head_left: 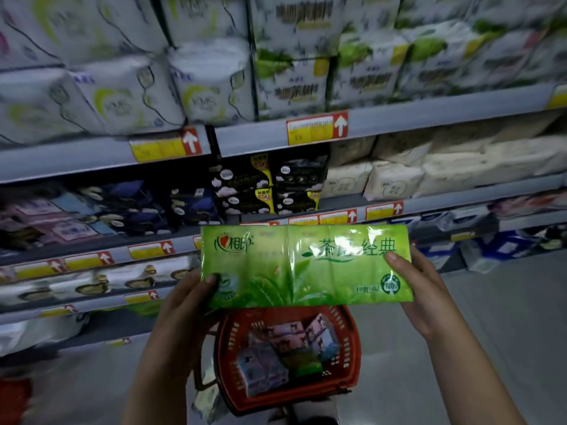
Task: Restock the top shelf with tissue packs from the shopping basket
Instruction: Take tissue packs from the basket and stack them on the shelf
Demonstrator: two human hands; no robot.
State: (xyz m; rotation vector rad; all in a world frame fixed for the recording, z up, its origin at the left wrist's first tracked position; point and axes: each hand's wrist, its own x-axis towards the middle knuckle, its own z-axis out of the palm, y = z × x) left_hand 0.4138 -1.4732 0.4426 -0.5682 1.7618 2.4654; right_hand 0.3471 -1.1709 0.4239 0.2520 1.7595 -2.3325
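I hold a long green tissue pack flat at the centre of the frame, my left hand and right hand each pinching one end, thumbs on its face. Below it, the red shopping basket holds more packs. The stocked shelf crosses the upper frame.

Place: a shop aisle, in the paper goods section.
Shelving: long grey shelves stacked in tiers, filling the view from top to floor.
Stock: wrapped paper packs crowded side by side, many alike in rows.
Labels: yellow price tags with red arrow marks along the shelf edges.
Basket: a red shopping basket on the grey floor, holding small packs.
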